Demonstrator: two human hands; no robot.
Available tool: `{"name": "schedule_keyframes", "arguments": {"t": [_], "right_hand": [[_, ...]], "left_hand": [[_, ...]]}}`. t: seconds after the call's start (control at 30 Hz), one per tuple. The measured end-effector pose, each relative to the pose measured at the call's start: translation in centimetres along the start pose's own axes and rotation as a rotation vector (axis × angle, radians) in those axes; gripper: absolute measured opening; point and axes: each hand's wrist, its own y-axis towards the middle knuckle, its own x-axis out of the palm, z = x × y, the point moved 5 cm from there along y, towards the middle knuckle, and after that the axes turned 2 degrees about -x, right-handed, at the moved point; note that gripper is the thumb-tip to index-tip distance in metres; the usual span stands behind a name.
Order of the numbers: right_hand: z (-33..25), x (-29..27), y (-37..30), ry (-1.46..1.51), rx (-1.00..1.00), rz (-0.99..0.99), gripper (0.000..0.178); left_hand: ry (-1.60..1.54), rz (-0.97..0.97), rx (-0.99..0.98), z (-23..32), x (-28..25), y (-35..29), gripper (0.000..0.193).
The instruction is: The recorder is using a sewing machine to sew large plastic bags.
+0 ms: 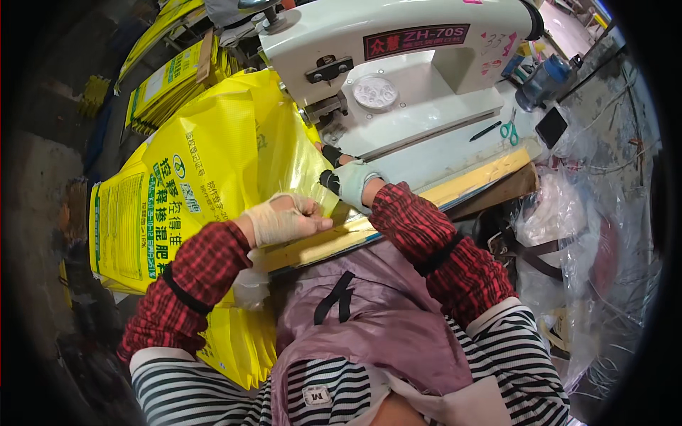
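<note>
A large yellow woven sack [234, 135] with green and black print lies across the left of the sewing machine table. Its top edge runs up to the needle area of a white industrial sewing machine [419, 60]. My left hand [288, 219], wrapped in pale bandage, is closed on the near edge of the sack. Beyond it to the right, my right hand [349, 179] wears a pale glove with black finger wraps. Its fingers are closed on the sack's edge, just below the presser foot [323, 110]. The fingertips are partly hidden by the sack.
Teal scissors [509, 132], a black pen [486, 131] and a phone [551, 128] lie on the right of the table. A blue-lidded bottle [545, 82] stands behind them. Stacked yellow sacks [167, 82] sit at the far left; more hang [238, 341] below the table. Clear plastic [561, 213] is heaped at right.
</note>
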Motion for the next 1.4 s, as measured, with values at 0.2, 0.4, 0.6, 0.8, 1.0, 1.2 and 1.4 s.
{"name": "schedule_keyframes", "arguments": {"t": [0.2,0.4,0.6,0.8,1.0,1.2,1.4], "right_hand": [[-0.3,0.9,-0.2,0.159,-0.107,0.03,0.072],[-0.5,4.7,1.3,-0.416,0.034,-0.286,0.048],[1.0,4.8,1.3,-0.055,0.112,-0.142,0.034],[1.6,4.3,0.9,-0.044,-0.014,-0.064,0.047],[1.1,4.2,0.3,0.05,0.029,-0.034,0.05],[0.7,4.2,0.0,0.067,0.025,-0.022,0.055],[0.2,4.1,-0.2,0.101,0.027,-0.004,0.06]], "left_hand": [[0.208,0.066,0.156,0.2,-0.3,1.4,0.024],[0.718,-0.191,-0.187,-0.3,0.7,2.6,0.029],[0.94,-0.134,-0.397,-2.5,-2.0,2.8,0.029],[0.903,0.057,-0.27,-3.4,-1.6,1.0,0.027],[0.835,0.092,-0.335,-4.7,-2.6,0.2,0.024],[0.902,0.235,-0.431,-7.1,-3.5,-0.4,0.021],[0.828,0.363,-0.096,-8.1,-3.4,-1.2,0.021]]}}
